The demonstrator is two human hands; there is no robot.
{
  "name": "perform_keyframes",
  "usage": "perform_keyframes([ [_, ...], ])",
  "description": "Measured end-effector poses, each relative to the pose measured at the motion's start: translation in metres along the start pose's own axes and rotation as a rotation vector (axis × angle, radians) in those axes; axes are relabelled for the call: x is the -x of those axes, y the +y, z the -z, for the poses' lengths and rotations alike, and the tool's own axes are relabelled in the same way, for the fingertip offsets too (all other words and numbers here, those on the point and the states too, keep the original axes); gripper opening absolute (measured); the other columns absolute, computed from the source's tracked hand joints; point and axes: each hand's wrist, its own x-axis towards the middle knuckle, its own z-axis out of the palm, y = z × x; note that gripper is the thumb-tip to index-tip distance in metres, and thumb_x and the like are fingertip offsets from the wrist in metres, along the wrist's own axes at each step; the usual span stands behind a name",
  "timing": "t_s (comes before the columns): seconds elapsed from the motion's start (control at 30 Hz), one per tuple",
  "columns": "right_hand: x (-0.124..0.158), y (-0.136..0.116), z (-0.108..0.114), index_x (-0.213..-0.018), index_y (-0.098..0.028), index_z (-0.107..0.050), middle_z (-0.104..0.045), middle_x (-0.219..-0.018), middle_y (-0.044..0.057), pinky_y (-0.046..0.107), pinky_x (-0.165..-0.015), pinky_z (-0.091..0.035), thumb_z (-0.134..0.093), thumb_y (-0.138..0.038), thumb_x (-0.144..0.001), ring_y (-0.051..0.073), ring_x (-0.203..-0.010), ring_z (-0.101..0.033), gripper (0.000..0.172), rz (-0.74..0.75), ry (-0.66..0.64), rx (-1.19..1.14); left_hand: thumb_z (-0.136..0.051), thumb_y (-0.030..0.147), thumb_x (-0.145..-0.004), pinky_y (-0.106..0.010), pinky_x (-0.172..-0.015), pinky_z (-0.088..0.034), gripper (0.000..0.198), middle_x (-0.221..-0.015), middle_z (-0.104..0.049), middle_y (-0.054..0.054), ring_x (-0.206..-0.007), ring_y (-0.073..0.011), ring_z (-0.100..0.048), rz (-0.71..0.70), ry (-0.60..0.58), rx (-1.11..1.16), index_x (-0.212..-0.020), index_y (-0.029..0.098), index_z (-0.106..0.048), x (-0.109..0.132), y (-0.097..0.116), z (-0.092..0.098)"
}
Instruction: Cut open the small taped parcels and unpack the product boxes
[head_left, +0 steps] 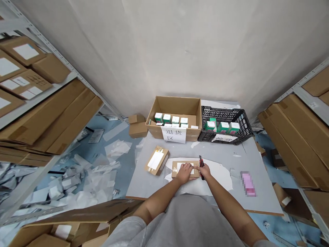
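Note:
A small cardboard box (174, 165) with a white label lies on a white sheet (221, 175) on the table. Across its top lies my left hand (184, 172), fingers over the label and thumb near the front edge, gripping it. At the box's right end, my right hand (205, 171) is closed around a black and red utility knife (200, 161), which points away from me. Whether the blade touches the cardboard cannot be made out. Another taped cardboard box (157, 160) with a white label sits tilted on the table to the left.
Behind stand an open carton (177, 103) and a black plastic crate (244, 125), both with green-and-white boxes inside. A blurred pink item (248, 183) lies on the grey table (138, 183) at right. Shelves with cartons (295, 137) flank both sides; paper scraps (100, 175) litter the left floor.

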Motion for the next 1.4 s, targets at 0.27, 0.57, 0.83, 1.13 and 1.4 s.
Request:
perform_keyframes([
  [0.27, 0.009, 0.015, 0.019, -0.089, -0.026, -0.05, -0.053, -0.051, -0.012, 0.022, -0.038, -0.04, -0.071, -0.056, -0.082, 0.013, -0.038, -0.052, 0.037, 0.151, -0.13, -0.067, -0.086, 0.065, -0.08, -0.041, -0.099, -0.038, 0.062, -0.123, -0.063, -0.012, -0.121, -0.0337, -0.056, 0.089, -0.015, 0.097, -0.119, 0.022, -0.064, -0.018, 0.002, 0.002],
  [0.57, 0.008, 0.001, 0.008, -0.086, -0.026, -0.052, -0.052, -0.05, -0.012, 0.019, -0.038, -0.038, -0.082, -0.042, -0.073, 0.013, -0.038, -0.053, 0.036, 0.035, 0.018, 0.004, -0.094, 0.059, -0.07, -0.042, -0.099, -0.039, 0.062, -0.121, -0.064, -0.01, -0.119, -0.0333, -0.057, 0.127, -0.045, 0.078, -0.111, 0.023, -0.064, -0.026, 0.006, 0.003],
  [0.83, 0.025, 0.019, 0.033, -0.095, -0.027, -0.051, -0.053, -0.054, -0.012, 0.02, -0.038, -0.039, -0.057, -0.068, -0.087, 0.012, -0.037, -0.052, 0.043, 0.125, -0.123, -0.038, -0.094, 0.056, -0.066, -0.043, -0.099, -0.039, 0.062, -0.123, -0.065, -0.01, -0.121, -0.0344, -0.057, 0.176, -0.077, 0.129, -0.109, 0.023, -0.064, -0.029, 0.008, 0.009],
  [1.13, 0.05, 0.048, 0.055, -0.108, -0.023, -0.062, -0.055, -0.053, -0.011, 0.021, -0.037, -0.034, -0.054, -0.067, -0.085, 0.014, -0.036, -0.052, 0.05, 0.151, -0.262, 0.108, -0.093, 0.057, -0.068, -0.044, -0.1, -0.038, 0.061, -0.121, -0.067, -0.01, -0.12, -0.0356, -0.058, 0.172, -0.086, 0.153, -0.11, 0.023, -0.066, -0.033, 0.009, 0.011],
  [1.4, 0.055, 0.051, 0.05, -0.112, -0.023, -0.065, -0.051, -0.048, -0.012, 0.021, -0.037, -0.031, -0.051, -0.064, -0.089, 0.014, -0.034, -0.048, 0.049, 0.187, -0.208, 0.165, -0.08, 0.049, -0.086, -0.043, -0.098, -0.038, 0.034, -0.119, -0.069, -0.009, -0.121, -0.0331, -0.058, 0.249, -0.07, 0.23, -0.105, 0.023, -0.07, -0.032, 0.011, 0.006],
])
